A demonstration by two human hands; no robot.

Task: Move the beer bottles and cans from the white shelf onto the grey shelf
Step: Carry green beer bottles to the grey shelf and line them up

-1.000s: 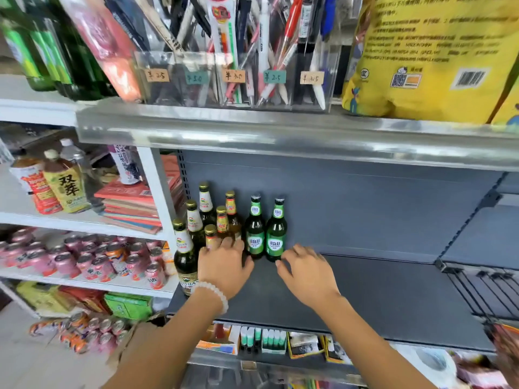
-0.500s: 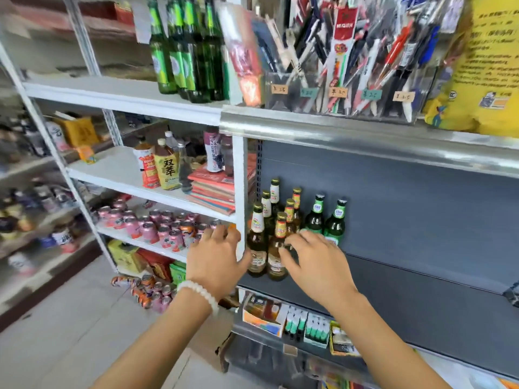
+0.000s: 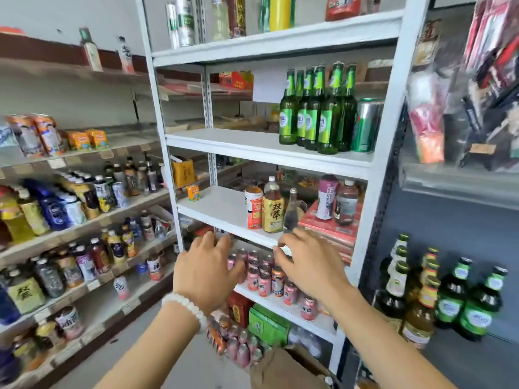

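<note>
Both hands are up in front of the white shelf [image 3: 269, 148], and both hold nothing. The left hand [image 3: 206, 272] has its fingers spread and loose. The right hand [image 3: 307, 266] is the same, with the fingers a little bent. They look ready to reach up for more drinks.

The tall green beer bottles [image 3: 317, 110] stand close together on the white shelf, high above the hands. They are smooth, shiny glass with long thin necks and bright green labels. Just beside them, on the right, stands a green can [image 3: 366, 124]. It is round, shiny metal. The bottles stand upright near the front edge, so they are easy to take by the neck.

More silver cans [image 3: 181, 22] stand on the top board, farther up.

On the grey shelf [image 3: 460, 228], at the right, smaller beer bottles [image 3: 449, 299] already stand in a bunch. Some have green labels and some have yellow ones. I think the job is partly done, and the tall bottles come next. Glass is slippery and can break, so a firm hold is wise.
</note>
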